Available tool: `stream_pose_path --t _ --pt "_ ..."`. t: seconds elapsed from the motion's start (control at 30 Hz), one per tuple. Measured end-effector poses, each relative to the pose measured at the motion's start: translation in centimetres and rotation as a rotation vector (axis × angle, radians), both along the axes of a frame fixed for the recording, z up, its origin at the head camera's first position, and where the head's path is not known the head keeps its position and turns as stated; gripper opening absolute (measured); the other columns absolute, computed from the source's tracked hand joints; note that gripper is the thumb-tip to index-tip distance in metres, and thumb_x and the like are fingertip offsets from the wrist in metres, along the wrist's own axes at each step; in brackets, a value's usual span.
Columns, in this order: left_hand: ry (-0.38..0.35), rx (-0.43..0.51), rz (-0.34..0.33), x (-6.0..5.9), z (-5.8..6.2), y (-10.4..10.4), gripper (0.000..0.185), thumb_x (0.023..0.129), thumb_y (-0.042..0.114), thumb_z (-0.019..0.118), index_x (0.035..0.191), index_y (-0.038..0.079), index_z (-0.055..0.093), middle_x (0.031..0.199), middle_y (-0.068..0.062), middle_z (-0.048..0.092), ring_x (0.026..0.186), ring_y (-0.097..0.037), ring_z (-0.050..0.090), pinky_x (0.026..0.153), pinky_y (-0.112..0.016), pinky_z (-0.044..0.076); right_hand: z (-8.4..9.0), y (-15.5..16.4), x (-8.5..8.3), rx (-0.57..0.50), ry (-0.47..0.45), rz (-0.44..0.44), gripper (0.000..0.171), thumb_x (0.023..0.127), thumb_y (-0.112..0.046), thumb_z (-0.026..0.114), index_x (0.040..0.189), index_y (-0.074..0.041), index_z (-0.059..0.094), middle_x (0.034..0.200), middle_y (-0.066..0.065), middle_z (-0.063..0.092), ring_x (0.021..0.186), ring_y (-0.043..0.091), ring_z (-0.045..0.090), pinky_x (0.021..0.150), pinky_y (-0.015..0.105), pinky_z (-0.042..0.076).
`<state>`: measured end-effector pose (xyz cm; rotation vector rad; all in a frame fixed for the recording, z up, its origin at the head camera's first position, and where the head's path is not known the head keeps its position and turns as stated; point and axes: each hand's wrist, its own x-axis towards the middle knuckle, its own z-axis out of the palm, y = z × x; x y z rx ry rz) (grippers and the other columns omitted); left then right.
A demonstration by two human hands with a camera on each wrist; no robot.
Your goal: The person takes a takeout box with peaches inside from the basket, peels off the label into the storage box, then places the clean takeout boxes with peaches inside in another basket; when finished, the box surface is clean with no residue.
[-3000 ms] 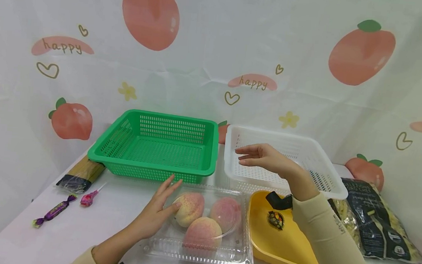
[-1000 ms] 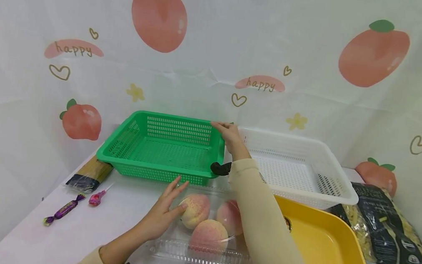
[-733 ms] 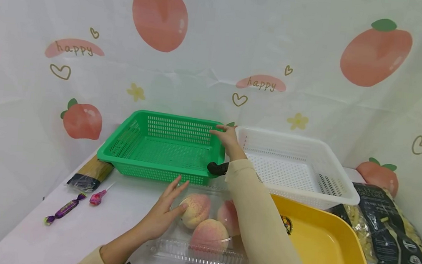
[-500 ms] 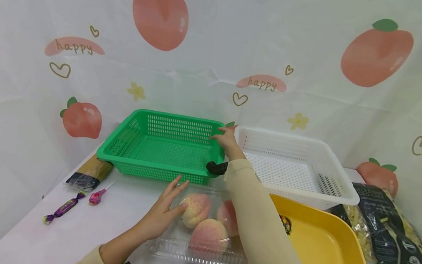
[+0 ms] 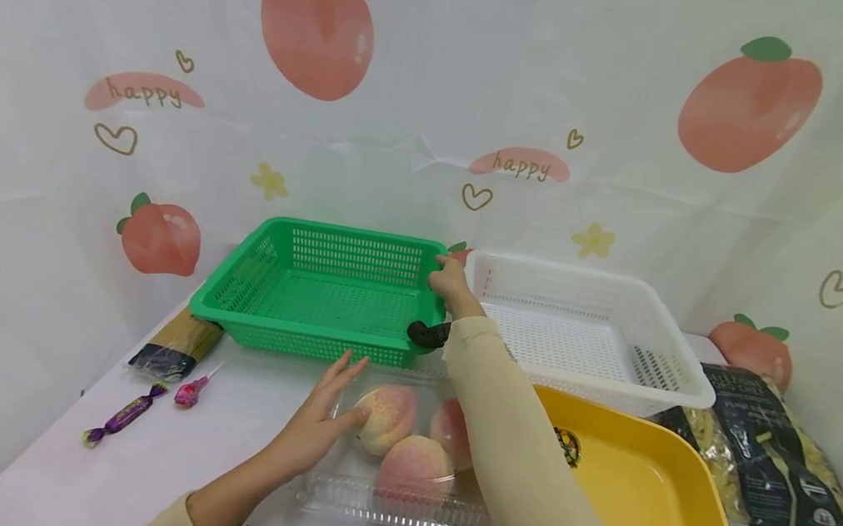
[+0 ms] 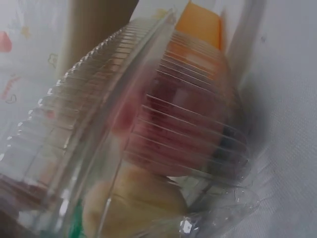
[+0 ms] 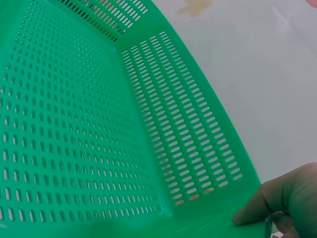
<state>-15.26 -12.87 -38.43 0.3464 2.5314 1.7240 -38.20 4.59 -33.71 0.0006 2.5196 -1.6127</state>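
Note:
My right hand [image 5: 452,284] grips the right rim of the green plastic basket [image 5: 294,339]. In the right wrist view, the thumb of this hand [image 7: 290,201] lies on the inner side of the basket's rim, with fingers curled beneath outside. My left hand [image 5: 311,430] rests with spread fingers on the left side of a clear plastic clamshell box [image 5: 384,517]. Inside the box lie three peaches, the front one [image 5: 414,468] nearest me. The left wrist view is blurred and shows a peach [image 6: 173,129] through the ribbed plastic.
A white basket [image 5: 684,396] stands right of the green one, with a yellow tray [image 5: 660,493] before it. Pasta bags [image 5: 788,462] lie far right. At left are a noodle packet [image 5: 177,346], a lollipop [image 5: 189,391] and a purple wrapped candy [image 5: 125,415]. A printed cloth hangs behind.
My right hand has moved left from above the white basket to the green basket's right rim, and its fingers have closed there. The left hand stays on the clamshell box.

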Motion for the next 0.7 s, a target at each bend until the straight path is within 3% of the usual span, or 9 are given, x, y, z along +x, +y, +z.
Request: stream_pose_path --t 0.17,0.3,0.57,0.7 --pt "-0.122 0.051 0.016 0.48 0.19 -0.54 0.071 0.087 0.023 0.062 0.148 0.024 0.025 0.157 -0.017 -0.006 0.140 -0.048 -0.004 0.101 -0.074 0.005 -0.05 0.00 0.01 0.011 0.004 -0.007 0.066 0.085 0.012 0.035 0.147 -0.008 0.027 0.159 0.002 0.005 0.132 0.024 0.030 0.047 0.022 0.026" --pt "-0.174 0.087 0.008 0.55 -0.03 -0.74 0.072 0.085 0.023 0.064 0.147 0.029 0.027 0.156 -0.017 -0.009 0.140 -0.047 -0.006 0.105 -0.069 0.005 -0.07 0.05 0.00 0.012 0.006 -0.016 0.065 0.086 0.013 0.035 0.147 -0.008 0.028 0.159 0.001 0.006 0.132 0.025 0.030 0.047 0.023 0.026" --pt "-0.138 0.134 -0.011 0.88 -0.74 -0.70 0.069 0.086 0.022 0.064 0.146 0.025 0.030 0.158 -0.010 -0.004 0.143 -0.040 -0.004 0.111 -0.061 0.002 -0.15 0.02 -0.10 0.013 -0.006 -0.001 0.063 0.088 0.010 0.034 0.147 -0.009 0.026 0.159 0.001 0.004 0.133 0.024 0.030 0.047 0.024 0.026" --pt "-0.138 0.133 -0.020 1.09 -0.74 -0.73 0.070 0.083 0.021 0.067 0.144 0.025 0.033 0.158 -0.010 -0.001 0.142 -0.042 -0.003 0.106 -0.068 0.002 -0.14 -0.02 -0.13 0.011 -0.004 0.000 0.063 0.088 0.010 0.035 0.147 -0.010 0.026 0.159 0.001 0.004 0.132 0.024 0.030 0.047 0.024 0.026"
